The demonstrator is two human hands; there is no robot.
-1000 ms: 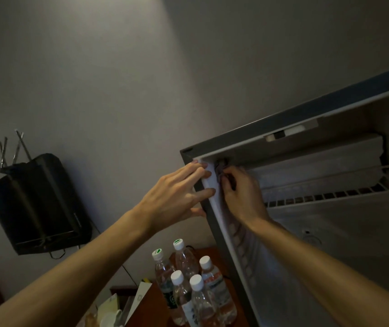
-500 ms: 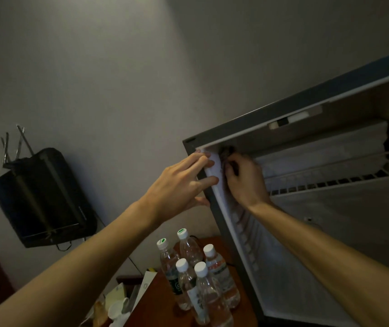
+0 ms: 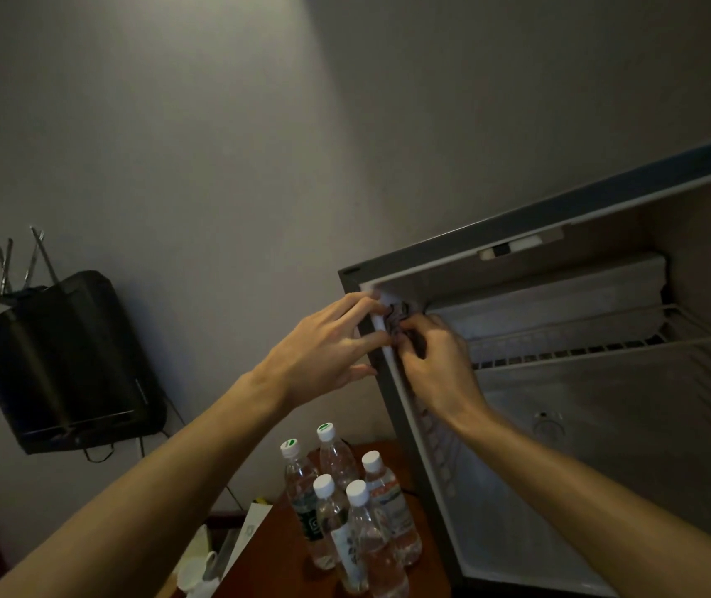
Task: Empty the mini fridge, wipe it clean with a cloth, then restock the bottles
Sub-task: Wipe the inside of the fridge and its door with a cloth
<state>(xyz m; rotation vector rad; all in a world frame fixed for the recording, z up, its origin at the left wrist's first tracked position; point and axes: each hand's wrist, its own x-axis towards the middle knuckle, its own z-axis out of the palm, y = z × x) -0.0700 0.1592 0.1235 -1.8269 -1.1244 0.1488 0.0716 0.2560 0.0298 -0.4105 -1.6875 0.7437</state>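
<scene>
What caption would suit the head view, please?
Right hand wipes the empty mini fridge's top corner with a cloth; bottles wait outside.

Hotel-like room, mini fridge (image 3: pixel 604 381), water bottles (image 3: pixel 345 511), wooden desk (image 3: pixel 276 554)

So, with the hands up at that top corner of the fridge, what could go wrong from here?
1. The left hand braces on the mini fridge edge; pushing hard might shift it toward the bottles beside it.
2. The right hand works a dark cloth in a dim corner; spots may get missed.

Blk wall box (image 3: pixel 64 360) w/ antennas; papers (image 3: pixel 250 533) on wood table (image 3: pixel 276 554).
</scene>
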